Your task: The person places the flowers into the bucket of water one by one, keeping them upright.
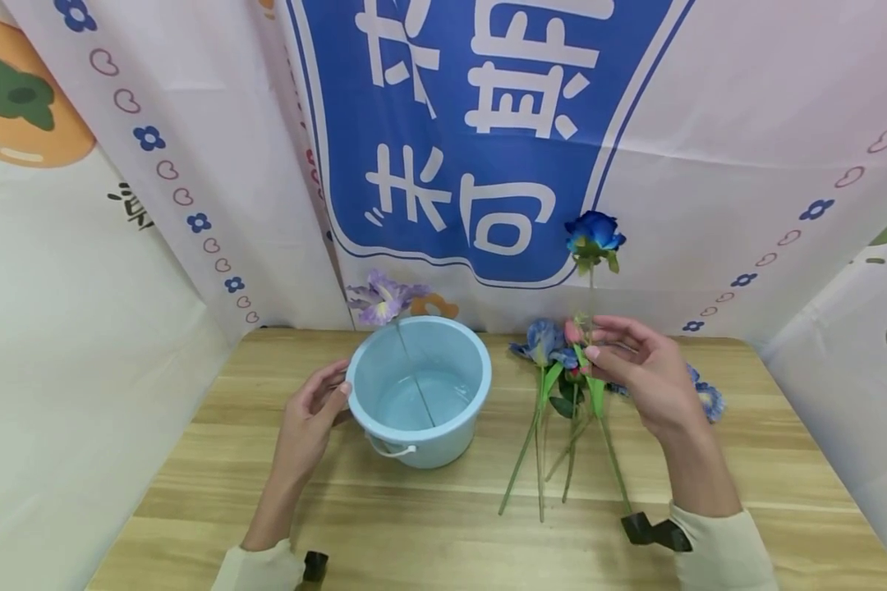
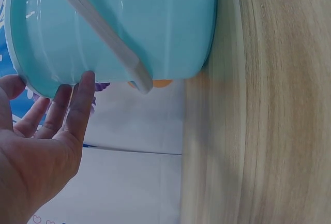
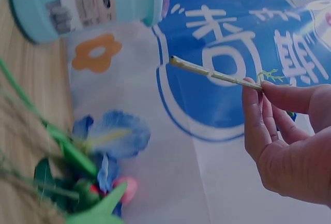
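Observation:
A light blue bucket (image 1: pixel 414 447) stands upright on the wooden table. One purple iris (image 1: pixel 384 300) leans in it, its stem reaching the bottom and its bloom above the back rim. My left hand (image 1: pixel 310 419) holds the bucket at its left side, thumb at the rim and fingertips against the outer wall (image 2: pixel 129 27). To the right, my right hand (image 1: pixel 643 373) pinches the stem (image 3: pixel 217 74) of a blue rose (image 1: pixel 595 234) between thumb and fingers. The rose is upright in the air, its cut stem end pointing down above the loose flowers.
Several artificial flowers lie right of the bucket, among them a blue iris (image 1: pixel 543 341), a pink tulip bud (image 1: pixel 572 332) and a blue bloom (image 1: pixel 710 400) partly behind my right wrist. A white bucket handle (image 1: pixel 392 450) hangs in front. Printed cloth (image 1: pixel 710 205) closes off the table's back.

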Demonstrator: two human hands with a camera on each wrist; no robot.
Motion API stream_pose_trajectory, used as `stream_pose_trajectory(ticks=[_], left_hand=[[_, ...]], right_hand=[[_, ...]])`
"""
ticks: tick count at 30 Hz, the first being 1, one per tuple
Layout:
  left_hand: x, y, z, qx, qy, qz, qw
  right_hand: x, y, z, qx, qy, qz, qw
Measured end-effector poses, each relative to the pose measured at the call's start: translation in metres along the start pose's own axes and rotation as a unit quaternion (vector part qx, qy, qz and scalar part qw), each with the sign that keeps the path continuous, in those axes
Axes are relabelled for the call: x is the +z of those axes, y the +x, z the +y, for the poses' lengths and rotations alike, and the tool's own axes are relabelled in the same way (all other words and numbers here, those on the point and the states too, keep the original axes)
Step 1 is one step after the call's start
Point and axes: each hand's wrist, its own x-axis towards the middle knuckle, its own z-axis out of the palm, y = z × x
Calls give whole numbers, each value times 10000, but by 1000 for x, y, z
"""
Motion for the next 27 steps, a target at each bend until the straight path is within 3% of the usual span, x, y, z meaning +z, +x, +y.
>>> stream_pose_trajectory(ticks=[18, 27], left_hand=[[1, 0, -1, 99, -167, 18, 9998], [1, 1, -2, 193, -224, -19, 9996]], right_hand=[[58, 30, -22, -90, -53, -435, 9990], [89, 45, -29, -172, 170, -481, 9985]])
